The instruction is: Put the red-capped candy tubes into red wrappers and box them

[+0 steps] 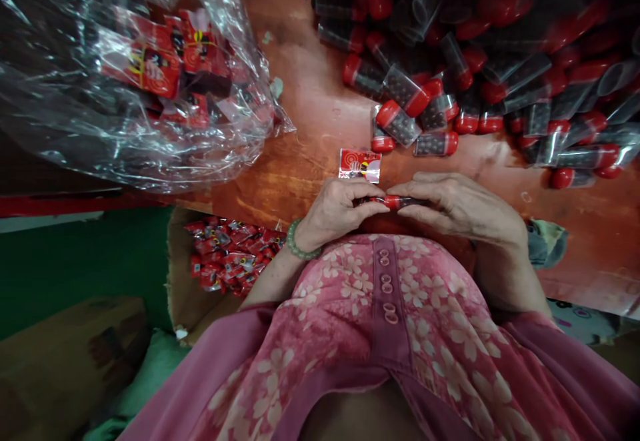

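a: what is the left hand (335, 214) doing?

b: it is closed in a tight pinch, its fingertips on one end of a slim clear plastic tube with a red cap (400, 202), held level in front of the person's chest.

a: and the right hand (455, 208)?

b: gripping too. its fingers stretch in from the other side and press along the same tube, so the two hands nearly meet over it. dark contents show through the plastic.

a: what lies nearest to them?

b: a small red-and-white printed packet (359, 165) lies on the orange-brown wooden bench (300, 134), just beyond the left hand and not touching it. a little farther off, toward the right, spreads a loose heap of clear tubes with red caps and dark beads (397, 124).

a: and on the left side?

b: a crumpled clear plastic bag (240, 134) full of red printed packets sits on the bench. beside the bench, an open brown cardboard box (183, 274) holds a pile of shiny red packets (227, 254), close to the left forearm. a pale green bead bracelet (300, 241) circles the left wrist, just above a pink floral blouse (385, 308).
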`<action>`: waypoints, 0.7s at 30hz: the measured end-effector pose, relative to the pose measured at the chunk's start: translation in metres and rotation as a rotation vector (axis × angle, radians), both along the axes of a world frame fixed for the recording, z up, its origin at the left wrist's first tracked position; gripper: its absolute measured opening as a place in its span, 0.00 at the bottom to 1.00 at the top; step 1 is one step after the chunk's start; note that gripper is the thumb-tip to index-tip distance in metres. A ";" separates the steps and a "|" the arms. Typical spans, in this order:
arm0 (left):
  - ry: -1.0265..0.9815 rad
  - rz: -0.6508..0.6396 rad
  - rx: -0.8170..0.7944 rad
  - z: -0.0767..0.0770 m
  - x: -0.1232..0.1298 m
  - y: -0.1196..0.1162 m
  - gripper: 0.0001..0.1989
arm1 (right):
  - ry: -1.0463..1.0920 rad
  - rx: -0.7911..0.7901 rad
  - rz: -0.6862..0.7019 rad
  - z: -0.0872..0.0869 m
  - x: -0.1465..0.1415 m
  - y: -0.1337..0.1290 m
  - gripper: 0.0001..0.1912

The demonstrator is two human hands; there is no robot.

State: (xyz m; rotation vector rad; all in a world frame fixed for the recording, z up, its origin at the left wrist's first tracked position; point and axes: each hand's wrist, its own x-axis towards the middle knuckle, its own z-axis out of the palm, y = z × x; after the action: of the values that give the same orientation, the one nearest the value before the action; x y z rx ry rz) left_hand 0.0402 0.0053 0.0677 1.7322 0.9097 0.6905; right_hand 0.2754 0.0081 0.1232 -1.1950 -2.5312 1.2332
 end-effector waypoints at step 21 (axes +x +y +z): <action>0.003 -0.155 -0.155 0.002 -0.001 0.005 0.11 | 0.274 -0.166 -0.368 -0.005 0.003 -0.013 0.12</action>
State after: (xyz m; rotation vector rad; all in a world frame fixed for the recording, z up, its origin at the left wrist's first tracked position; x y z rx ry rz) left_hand 0.0389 0.0100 0.0697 1.6459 0.8002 0.5022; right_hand 0.2787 -0.0046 0.1180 -1.3411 -1.9430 1.4146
